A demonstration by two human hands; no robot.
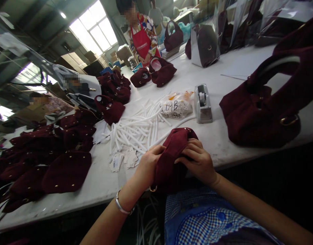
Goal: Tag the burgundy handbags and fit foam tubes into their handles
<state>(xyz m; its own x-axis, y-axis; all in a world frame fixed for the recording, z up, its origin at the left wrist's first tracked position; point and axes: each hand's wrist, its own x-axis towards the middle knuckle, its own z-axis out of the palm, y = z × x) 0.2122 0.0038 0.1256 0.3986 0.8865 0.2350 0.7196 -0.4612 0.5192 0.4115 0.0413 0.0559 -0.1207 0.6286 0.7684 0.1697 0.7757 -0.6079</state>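
The fingers of the left hand (147,165) are closed on one side of a maroon bag (171,149), and those of the right hand (201,165) are bent against its other side, gripping the fabric near the opening. The bag is held at the near edge of the worktop (100,177), above the lap, with a gold-coloured ring (153,188) at its lower left. A silver bracelet (120,204) circles the left wrist.

Just beyond, a clear plastic packet (178,106) is marked in black handwriting, "09B"; a smaller line beneath cannot be read with certainty. Printed card tags (117,162) lie left of the hands, their print too small to read. Loose white tubes (133,129) spread between tags and packet, and a grey tape dispenser (203,103) stands just beside the packet.

The worktop is white, with some dark scuffs. A handled bag (250,115) stands on it at the right; a heap of maroon pieces (67,173) covers the left end. Across it, a co-worker wears a red apron (143,41) whose white lettering is illegible. Behind are cardboard boxes (72,63) and a bright paned window (93,29) in a dim, high-roofed room.
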